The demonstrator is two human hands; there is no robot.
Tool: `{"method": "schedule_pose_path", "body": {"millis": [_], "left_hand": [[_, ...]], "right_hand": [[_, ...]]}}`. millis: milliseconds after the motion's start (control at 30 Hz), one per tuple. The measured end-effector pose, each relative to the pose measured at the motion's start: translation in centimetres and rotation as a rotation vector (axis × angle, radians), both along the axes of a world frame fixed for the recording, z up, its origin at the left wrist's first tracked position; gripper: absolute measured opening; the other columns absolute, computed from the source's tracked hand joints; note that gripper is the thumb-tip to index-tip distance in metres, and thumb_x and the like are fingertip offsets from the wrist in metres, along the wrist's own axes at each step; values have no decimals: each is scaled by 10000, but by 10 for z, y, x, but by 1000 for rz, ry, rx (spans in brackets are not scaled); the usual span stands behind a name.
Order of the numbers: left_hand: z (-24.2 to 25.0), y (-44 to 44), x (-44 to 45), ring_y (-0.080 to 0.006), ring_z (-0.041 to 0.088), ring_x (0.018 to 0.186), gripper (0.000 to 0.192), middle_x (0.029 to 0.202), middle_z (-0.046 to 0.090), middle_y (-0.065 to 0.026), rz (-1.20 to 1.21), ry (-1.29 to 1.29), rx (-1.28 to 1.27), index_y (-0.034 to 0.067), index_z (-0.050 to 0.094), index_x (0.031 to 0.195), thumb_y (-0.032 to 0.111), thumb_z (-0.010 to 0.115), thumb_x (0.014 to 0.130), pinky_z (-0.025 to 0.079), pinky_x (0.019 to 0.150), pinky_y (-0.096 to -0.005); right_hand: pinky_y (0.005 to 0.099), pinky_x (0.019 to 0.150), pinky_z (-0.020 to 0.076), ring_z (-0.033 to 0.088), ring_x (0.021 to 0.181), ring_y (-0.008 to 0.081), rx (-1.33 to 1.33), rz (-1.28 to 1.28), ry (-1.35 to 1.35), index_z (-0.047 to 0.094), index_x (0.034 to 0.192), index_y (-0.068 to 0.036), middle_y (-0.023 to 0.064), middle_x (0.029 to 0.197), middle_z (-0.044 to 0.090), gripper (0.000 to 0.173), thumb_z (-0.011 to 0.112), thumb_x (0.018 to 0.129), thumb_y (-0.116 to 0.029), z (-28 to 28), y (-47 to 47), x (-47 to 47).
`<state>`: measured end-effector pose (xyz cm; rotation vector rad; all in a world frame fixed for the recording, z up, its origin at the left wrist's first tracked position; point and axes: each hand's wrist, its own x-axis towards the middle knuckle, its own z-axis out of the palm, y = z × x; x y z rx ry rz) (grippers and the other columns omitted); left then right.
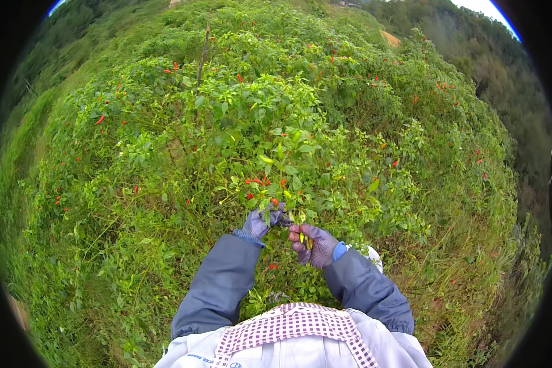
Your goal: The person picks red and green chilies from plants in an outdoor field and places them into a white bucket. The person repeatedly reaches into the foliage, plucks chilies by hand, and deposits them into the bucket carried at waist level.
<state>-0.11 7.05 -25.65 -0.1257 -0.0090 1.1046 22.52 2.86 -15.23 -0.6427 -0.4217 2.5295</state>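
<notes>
My left hand (258,222), in a purple-grey knit glove, reaches into the leaves of a chili plant (299,177). An orange-red chili (274,202) shows just above its fingers; leaves cover the fingertips, so their grip is unclear. Close by on the right, my gloved right hand (316,246) has its thumb and fingers bent together around yellow-green chilies (302,237) and their stems. Whether these are still joined to the plant cannot be told. A cluster of red chilies (257,181) grows a little beyond both hands, and pale green chilies (266,159) stand higher up.
Dense chili bushes (133,119) with scattered red fruit spread all around. A thin wooden stake (203,57) rises among them at the upper left. Behind my right sleeve, a white object (374,258) is partly hidden. Low red chilies (273,267) sit between my forearms.
</notes>
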Motion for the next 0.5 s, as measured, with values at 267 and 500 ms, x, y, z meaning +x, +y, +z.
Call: {"method": "schedule_pose_path", "body": {"millis": [267, 500], "left_hand": [[32, -6, 4, -199, 541, 1007, 443, 1190, 517, -140, -59, 1450, 703, -17, 403, 1255, 194, 527, 886, 469, 858, -303], [24, -3, 5, -202, 593, 917, 623, 1227, 490, -156, -173, 834, 417, -47, 375, 1276, 384, 538, 856, 528, 686, -247]], "right_hand": [[228, 464, 346, 438, 600, 81, 104, -36, -303, 539, 1062, -52, -24, 759, 511, 271, 458, 904, -257, 4, 5, -13], [225, 417, 319, 423, 514, 85, -119, 31, -209, 504, 816, -93, -13, 651, 477, 220, 448, 907, -285, -8, 18, -16]]}}
